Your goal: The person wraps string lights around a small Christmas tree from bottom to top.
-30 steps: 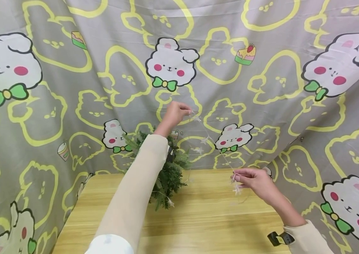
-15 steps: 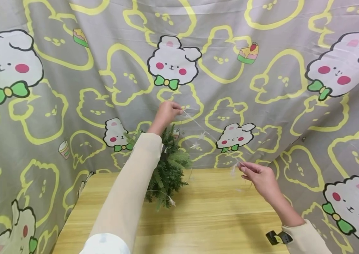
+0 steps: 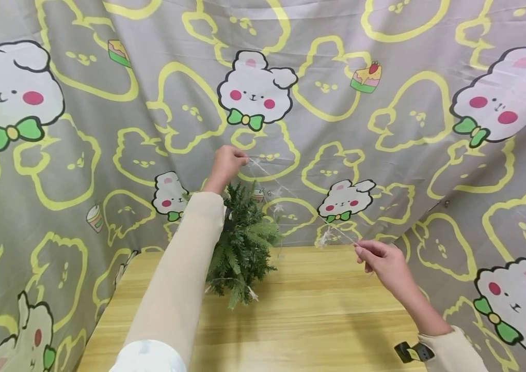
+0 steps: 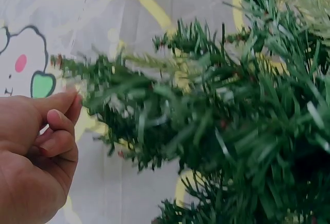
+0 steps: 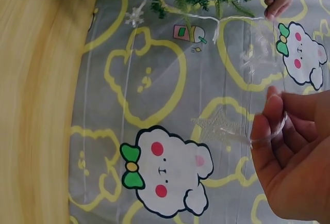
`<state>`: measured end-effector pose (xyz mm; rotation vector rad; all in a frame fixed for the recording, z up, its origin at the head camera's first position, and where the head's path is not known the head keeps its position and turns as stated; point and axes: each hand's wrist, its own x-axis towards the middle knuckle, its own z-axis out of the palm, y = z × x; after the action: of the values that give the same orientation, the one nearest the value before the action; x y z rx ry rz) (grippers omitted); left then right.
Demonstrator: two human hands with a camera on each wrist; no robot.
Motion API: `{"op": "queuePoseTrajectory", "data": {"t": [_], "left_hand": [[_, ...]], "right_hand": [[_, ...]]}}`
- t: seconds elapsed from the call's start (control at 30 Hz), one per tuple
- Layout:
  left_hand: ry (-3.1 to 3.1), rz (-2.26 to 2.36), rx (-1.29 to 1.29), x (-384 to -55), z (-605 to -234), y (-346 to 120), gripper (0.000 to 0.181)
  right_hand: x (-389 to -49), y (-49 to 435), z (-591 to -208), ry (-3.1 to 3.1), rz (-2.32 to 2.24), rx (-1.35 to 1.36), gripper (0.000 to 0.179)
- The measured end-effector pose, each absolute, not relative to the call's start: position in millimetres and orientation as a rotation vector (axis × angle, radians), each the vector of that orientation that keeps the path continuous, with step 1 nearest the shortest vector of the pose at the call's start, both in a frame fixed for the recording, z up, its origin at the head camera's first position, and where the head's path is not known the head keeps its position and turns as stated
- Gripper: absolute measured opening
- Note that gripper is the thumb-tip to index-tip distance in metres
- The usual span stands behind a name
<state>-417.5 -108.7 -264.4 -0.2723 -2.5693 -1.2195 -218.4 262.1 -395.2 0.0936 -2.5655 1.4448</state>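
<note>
String (image 5: 217,21) pinched at 2 spots: left hand (image 3: 229,161) holding it up beside the tree (image 3: 244,243), right hand (image 3: 383,261) pinching well off to the right, cord slanting down between them! A clear star (image 5: 220,126) dangles near the right hand, a snowflake (image 5: 135,16) by the tree, rabbit-print curtain (image 3: 170,31) behind, wooden table (image 3: 314,320) below.

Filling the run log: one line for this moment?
left hand: pinches star string beside tree; right hand: pinches it too, lower in head view; tree: partly behind left sleeve
</note>
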Motion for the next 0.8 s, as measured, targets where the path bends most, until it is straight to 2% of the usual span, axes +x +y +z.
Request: {"op": "queuePoseTrajectory", "data": {"t": [0.23,0.4,0.8], "left_hand": [[-2.577,-1.257,-0.233,-415,-265,-117,0.015],[-2.589,-1.220,-0.244,-413,-263,-117,0.015],[-2.610,-1.194,-0.284,-409,-264,-120,0.015]], "right_hand": [[-217,259,-394,-2.727,1.056,0.164,0.030],[-213,253,-389,-2.823,0.815,0.147,0.035],[-212,245,-380,-2.864,0.866,0.191,0.033]]}}
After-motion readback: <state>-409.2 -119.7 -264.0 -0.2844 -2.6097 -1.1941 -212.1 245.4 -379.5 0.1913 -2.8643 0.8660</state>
